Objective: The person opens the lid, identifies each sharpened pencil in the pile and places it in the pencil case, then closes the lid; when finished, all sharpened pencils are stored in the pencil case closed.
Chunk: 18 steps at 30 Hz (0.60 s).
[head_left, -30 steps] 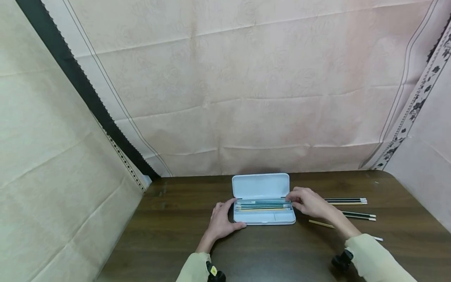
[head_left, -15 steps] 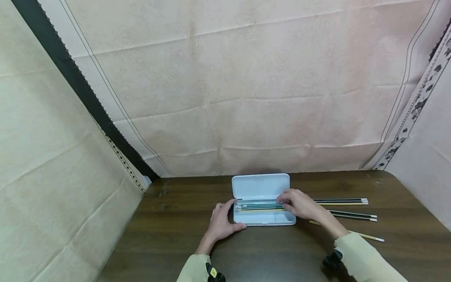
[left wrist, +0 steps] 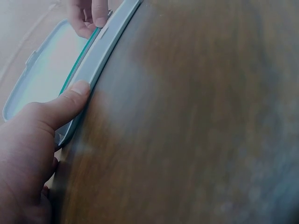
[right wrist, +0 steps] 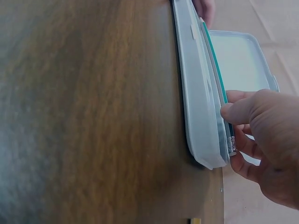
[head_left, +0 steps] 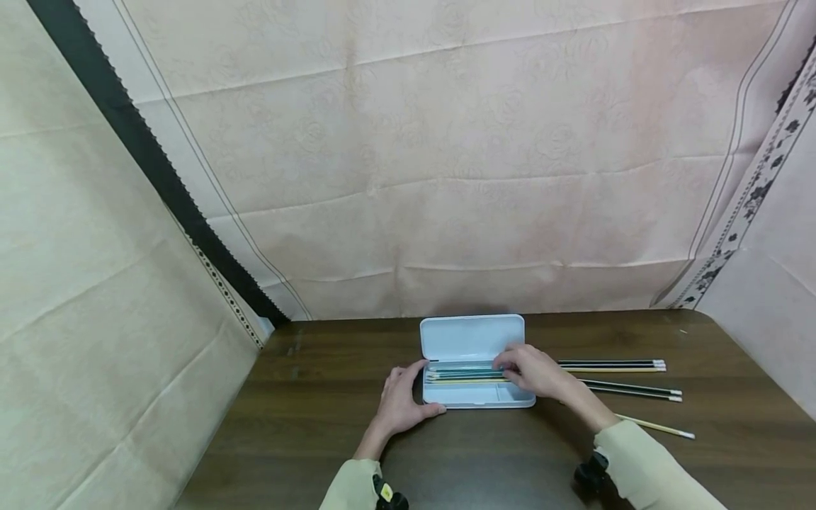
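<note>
A light blue pencil case [head_left: 468, 398] lies on the table with its lid [head_left: 472, 337] raised at the back. Several green and yellow pencils [head_left: 457, 375] lie lengthwise inside it. My left hand [head_left: 401, 398] grips the case's left end, thumb on the front edge and fingers at the rear corner. At the right half of the case, my right hand [head_left: 535, 370] reaches in over the pencils. In the right wrist view its thumb and fingers pinch a green pencil [right wrist: 216, 63] close to its rear end, along the inside of the case. The hand hides the right ends of the other pencils from above.
Right of the case lie more pencils on the brown table [head_left: 484, 460]: dark and yellow ones [head_left: 627, 364] at the back, dark ones [head_left: 634, 389] nearer, and a single yellow pencil [head_left: 659, 427] in front. A pale cloth [head_left: 446, 177] hangs behind the table.
My right hand has slid left along the case, from its right end further in over the pencils. My left hand and the case have stayed in place.
</note>
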Available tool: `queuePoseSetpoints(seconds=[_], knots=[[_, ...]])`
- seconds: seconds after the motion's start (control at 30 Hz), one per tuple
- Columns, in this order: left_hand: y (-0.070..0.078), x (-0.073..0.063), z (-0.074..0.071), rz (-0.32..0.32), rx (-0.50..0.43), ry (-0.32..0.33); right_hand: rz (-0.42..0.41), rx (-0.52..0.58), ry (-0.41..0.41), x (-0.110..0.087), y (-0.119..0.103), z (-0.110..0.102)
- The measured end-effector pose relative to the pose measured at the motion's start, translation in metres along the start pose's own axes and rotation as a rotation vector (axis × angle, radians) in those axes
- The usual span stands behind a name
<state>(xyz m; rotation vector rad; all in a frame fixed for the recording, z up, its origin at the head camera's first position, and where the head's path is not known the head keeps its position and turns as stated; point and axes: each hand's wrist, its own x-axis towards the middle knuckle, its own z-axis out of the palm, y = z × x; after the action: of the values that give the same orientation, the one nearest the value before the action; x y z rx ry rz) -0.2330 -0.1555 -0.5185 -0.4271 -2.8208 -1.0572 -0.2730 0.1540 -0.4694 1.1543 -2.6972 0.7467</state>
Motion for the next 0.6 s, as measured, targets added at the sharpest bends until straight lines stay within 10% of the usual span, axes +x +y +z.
queuePoseSetpoints(seconds=[0.6], knots=[[0.0014,-0.0006,-0.0007,0.008,0.001,0.002,-0.026,-0.017,0.019,0.0049,-0.0035,0.009]])
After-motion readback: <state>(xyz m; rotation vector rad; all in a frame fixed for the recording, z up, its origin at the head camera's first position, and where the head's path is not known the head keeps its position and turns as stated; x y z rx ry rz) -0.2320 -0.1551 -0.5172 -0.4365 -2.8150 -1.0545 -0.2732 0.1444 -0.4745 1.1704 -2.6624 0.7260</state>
